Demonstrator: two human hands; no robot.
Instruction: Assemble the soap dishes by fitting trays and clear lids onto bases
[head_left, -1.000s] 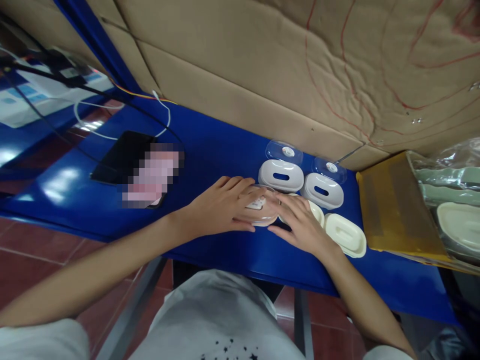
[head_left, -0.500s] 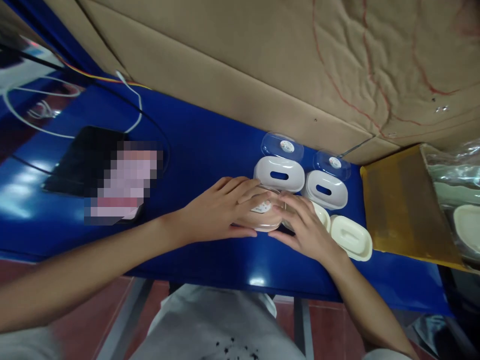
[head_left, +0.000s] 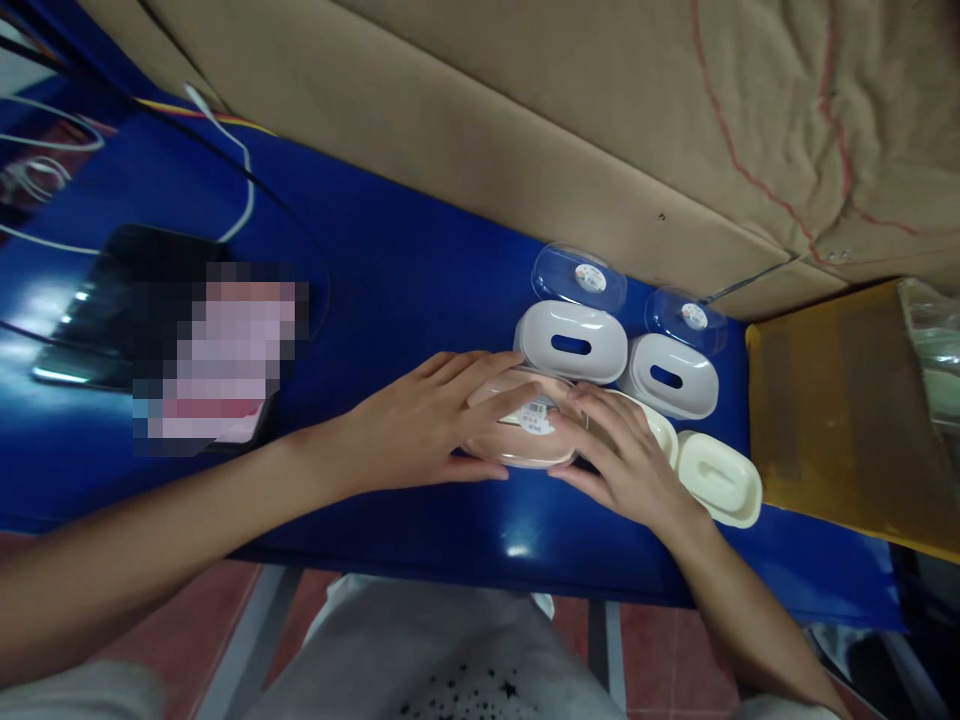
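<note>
While left hand [head_left: 416,420] is clasping pink box [head_left: 517,443] at left end, right hand [head_left: 626,455] is clasping right end. Box is sitting on blue table [head_left: 420,540]; cream dishes [head_left: 720,485] are lying right, white boxes [head_left: 571,368] standing behind, clear lids [head_left: 556,275] farther back.

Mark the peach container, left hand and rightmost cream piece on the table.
Peach container [head_left: 510,443]: head view, near part of its top.
Left hand [head_left: 412,422]: head view, back of the hand.
Rightmost cream piece [head_left: 720,480]: head view, middle of its upper face.
</note>
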